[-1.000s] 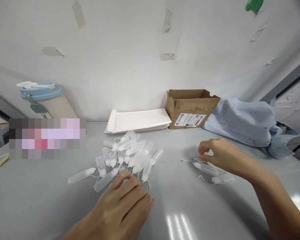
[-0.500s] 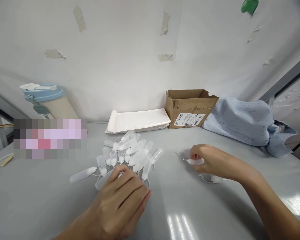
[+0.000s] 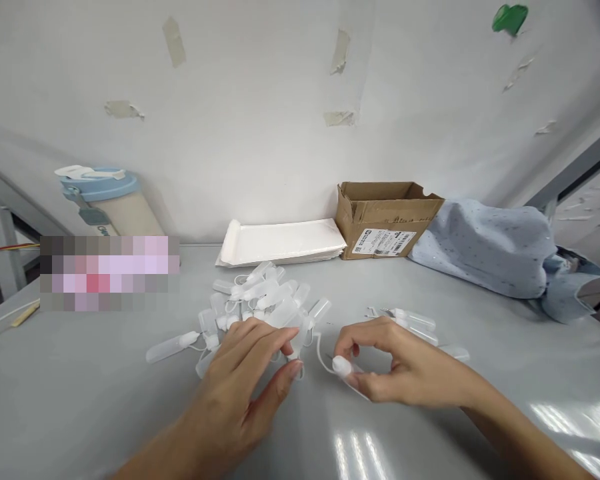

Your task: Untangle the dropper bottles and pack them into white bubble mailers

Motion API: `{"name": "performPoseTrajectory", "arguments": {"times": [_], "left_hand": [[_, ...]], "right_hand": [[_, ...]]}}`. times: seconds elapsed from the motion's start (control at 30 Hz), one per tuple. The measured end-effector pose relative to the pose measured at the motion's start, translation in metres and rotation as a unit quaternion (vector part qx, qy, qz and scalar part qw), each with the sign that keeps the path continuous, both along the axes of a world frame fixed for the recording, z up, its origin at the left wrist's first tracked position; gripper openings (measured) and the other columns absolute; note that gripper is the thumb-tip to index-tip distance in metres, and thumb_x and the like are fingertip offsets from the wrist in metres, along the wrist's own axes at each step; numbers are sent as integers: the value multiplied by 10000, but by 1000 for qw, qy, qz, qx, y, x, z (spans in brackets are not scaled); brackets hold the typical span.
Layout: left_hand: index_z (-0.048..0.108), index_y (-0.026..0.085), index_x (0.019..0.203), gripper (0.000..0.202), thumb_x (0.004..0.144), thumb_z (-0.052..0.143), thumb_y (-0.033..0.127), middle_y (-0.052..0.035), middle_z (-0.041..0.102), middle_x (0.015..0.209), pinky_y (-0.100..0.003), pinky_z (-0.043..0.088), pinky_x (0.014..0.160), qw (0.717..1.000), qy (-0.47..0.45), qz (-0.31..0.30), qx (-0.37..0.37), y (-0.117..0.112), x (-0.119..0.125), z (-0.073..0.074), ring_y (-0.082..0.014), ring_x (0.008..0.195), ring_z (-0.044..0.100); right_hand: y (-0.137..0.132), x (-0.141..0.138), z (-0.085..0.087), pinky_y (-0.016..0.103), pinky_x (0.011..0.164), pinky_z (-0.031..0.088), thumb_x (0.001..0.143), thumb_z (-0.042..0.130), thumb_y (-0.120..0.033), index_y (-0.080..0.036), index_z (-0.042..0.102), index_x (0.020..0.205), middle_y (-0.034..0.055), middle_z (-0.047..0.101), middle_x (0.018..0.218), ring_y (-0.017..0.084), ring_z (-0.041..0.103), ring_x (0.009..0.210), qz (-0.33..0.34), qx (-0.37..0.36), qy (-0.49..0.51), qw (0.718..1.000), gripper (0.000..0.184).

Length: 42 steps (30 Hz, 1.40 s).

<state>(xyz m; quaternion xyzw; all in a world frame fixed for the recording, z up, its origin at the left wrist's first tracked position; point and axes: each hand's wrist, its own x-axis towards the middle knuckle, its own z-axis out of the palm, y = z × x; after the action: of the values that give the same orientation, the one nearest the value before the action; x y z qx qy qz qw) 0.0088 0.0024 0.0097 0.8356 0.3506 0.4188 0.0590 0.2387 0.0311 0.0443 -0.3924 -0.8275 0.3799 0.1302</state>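
Small clear squeeze bottles [image 3: 283, 311] with white caps on thin straps lie in a loose pile at the middle of the table. My left hand [image 3: 240, 380] is over the near side of this pile, thumb and forefinger slightly apart, with nothing plainly held. A bottle lies behind its fingertips. To its right, my right hand [image 3: 405, 363] pinches another squeeze bottle by its white neck [image 3: 342, 366]; a needle-like tip and a curved strap point left, and the fingers hide most of the body. Several more bottles [image 3: 415, 321] lie together just beyond my right hand.
White padded envelopes [image 3: 285, 241] and an open cardboard box [image 3: 393, 220] stand against the wall. Right of the box is a bluish cloth bundle [image 3: 490, 250]. A tumbler [image 3: 115, 200] with a blue lid and a blurred-out patch are on the left.
My right hand has moved left and nearer to me, now with a bottle in its fingers; bottles it partly covered now show behind it. My left thumb and forefinger have parted.
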Motion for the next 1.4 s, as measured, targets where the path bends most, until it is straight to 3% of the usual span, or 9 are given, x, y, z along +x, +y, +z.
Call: {"name": "performPoseTrajectory", "arguments": {"times": [0.17,0.4,0.6,1.07,1.4], "left_hand": [[557,165,1042,192,881,482,94,-29,616,826,-300,465,711,998,-24,-22,-58,-1,2,-3,-149,774,548],[572,177,880,156,871,452,77,-6,612,753,-271,477,640,995,-37,-39,-85,-2,6,2,-132,692,551],[578,177,859,180,879,433,73,-10,602,731,-264,472,620,991,-50,-58,-111,-4,6,3,-129,673,539],[577,181,871,173,874,441,74,-9,606,735,-258,473,637,990,-48,-60,-122,-3,6,5,-130,681,552],[572,201,858,141,883,467,110,11,602,763,-249,448,698,980,-50,-56,-184,-7,4,7,-120,716,535]], "right_hand": [[-3,-8,-6,173,608,435,711,563,-94,-196,625,806,-39,603,779,104,556,754,26,-27,13,999,153],[-4,-9,-5,200,629,438,720,547,-90,-195,633,806,-31,609,768,112,550,737,23,-35,25,999,160],[-7,-9,-6,226,695,438,816,523,-122,-196,627,877,-43,603,717,102,544,699,25,-55,49,997,142],[-7,-9,-6,214,661,428,839,504,-122,-209,619,916,-47,603,736,96,547,683,14,-95,74,993,163],[-5,-9,-7,196,643,410,846,524,-155,-194,623,917,-46,594,722,84,523,663,19,-118,87,989,128]]}}
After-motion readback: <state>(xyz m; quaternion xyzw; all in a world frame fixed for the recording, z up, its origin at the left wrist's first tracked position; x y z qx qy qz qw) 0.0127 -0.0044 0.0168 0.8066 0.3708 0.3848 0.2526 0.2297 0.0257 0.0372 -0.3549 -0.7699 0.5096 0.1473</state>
